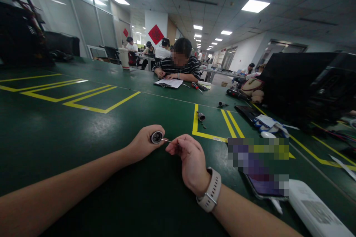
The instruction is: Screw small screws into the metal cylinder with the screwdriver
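Observation:
My left hand [144, 140] is closed around a small round metal cylinder [156, 137], its open end facing me. My right hand [187, 157], with a pale watch [210, 192] on the wrist, pinches a thin metal tool [166, 140] whose tip reaches into the cylinder's end. Both hands hover just above the green table [83, 133], near its middle.
Two more small metal cylinders [200, 116] [221, 104] lie beyond on the yellow-taped table. A phone [264, 185] and a white device [317, 207] lie at right, black equipment [306, 85] behind. A person in a striped shirt [179, 67] sits opposite over papers [168, 83].

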Demonstrator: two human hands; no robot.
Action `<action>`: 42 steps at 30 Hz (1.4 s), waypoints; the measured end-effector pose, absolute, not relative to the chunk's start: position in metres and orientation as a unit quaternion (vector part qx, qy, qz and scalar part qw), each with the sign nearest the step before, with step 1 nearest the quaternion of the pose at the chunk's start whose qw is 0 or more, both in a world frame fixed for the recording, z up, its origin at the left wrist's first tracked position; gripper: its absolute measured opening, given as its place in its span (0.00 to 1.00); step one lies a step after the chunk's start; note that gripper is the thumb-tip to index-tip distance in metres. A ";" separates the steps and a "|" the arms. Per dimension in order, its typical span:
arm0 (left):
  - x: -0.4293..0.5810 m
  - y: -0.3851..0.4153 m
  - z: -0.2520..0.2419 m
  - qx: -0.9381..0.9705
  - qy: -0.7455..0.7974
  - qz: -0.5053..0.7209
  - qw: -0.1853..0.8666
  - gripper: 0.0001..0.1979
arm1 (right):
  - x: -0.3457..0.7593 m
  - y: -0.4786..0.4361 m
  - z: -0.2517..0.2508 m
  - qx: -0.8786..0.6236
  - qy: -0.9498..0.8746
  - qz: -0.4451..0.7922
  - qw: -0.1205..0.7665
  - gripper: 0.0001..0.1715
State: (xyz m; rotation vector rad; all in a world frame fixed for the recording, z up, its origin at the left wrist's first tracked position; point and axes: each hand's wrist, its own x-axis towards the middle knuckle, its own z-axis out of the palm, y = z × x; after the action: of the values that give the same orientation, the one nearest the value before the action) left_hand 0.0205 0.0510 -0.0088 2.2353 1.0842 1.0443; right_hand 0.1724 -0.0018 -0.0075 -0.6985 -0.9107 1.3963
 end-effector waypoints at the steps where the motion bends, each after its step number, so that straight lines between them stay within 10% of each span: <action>1: 0.021 0.051 -0.009 0.812 0.392 0.374 0.218 0.08 | 0.173 -0.002 -0.008 -0.306 -0.398 0.604 0.619 0.09; 42: 0.020 0.052 -0.009 0.815 0.424 0.364 0.153 0.08 | 0.174 0.000 -0.008 -0.320 -0.390 0.608 0.613 0.09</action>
State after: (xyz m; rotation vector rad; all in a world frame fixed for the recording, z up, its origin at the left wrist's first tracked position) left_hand 0.0205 0.0515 -0.0090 2.3387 1.2154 1.0443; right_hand 0.1735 -0.0001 -0.0076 -0.7373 -0.8983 1.4031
